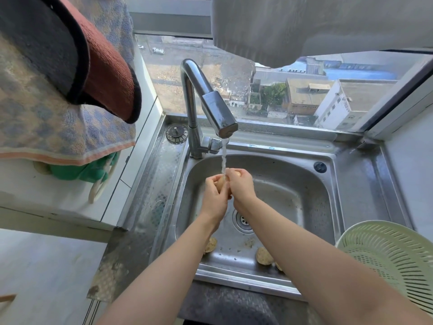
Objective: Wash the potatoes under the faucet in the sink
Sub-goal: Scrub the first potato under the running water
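Water runs from the steel faucet into the steel sink. Under the stream, my left hand and my right hand are wrapped together around one pale potato, which is mostly hidden by the fingers. Dirty potatoes lie on the sink floor near the front edge: one partly behind my left forearm, another beside my right forearm, and a sliver of a third. The drain shows between my wrists.
A pale green plastic colander stands on the counter at the right. Towels hang at the upper left over a white ledge. A spare strainer plug sits left of the faucet base. The window lies right behind the sink.
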`<state>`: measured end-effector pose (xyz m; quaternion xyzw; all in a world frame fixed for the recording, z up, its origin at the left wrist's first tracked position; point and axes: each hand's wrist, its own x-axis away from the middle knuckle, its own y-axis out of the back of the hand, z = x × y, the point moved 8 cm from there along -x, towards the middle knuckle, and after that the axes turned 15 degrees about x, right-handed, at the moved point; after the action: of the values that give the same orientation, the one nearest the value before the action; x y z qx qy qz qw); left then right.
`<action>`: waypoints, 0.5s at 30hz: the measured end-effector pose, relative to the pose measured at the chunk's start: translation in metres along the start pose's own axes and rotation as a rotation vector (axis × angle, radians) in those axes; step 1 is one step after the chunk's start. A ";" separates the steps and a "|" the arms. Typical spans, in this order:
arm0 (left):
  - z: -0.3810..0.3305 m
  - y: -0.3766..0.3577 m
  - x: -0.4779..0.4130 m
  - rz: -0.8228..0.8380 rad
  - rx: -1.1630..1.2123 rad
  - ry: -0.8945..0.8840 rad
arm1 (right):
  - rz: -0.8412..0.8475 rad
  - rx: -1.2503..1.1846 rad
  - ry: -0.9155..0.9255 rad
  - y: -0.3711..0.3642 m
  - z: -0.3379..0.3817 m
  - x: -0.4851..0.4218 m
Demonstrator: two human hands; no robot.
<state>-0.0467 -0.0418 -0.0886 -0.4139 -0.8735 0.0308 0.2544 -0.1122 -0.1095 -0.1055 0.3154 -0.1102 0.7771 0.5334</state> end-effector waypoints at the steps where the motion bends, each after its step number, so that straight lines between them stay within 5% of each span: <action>1: 0.000 0.002 0.002 -0.012 0.026 -0.003 | -0.015 0.038 -0.007 0.001 0.001 -0.001; 7: -0.001 0.023 -0.003 -0.026 0.077 -0.021 | 0.412 -0.087 0.083 -0.017 0.007 0.008; 9: 0.001 0.024 -0.003 -0.027 0.070 -0.026 | 0.382 -0.038 0.085 -0.018 0.004 0.002; 12: 0.004 0.014 0.000 0.003 0.030 -0.015 | 0.087 0.069 0.011 -0.012 -0.003 -0.007; 15: 0.003 0.020 -0.002 -0.011 0.073 -0.020 | 0.237 0.019 0.058 -0.017 0.004 -0.003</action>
<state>-0.0335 -0.0295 -0.0973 -0.3993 -0.8766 0.0656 0.2606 -0.0946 -0.1066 -0.1069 0.2827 -0.1239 0.8444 0.4379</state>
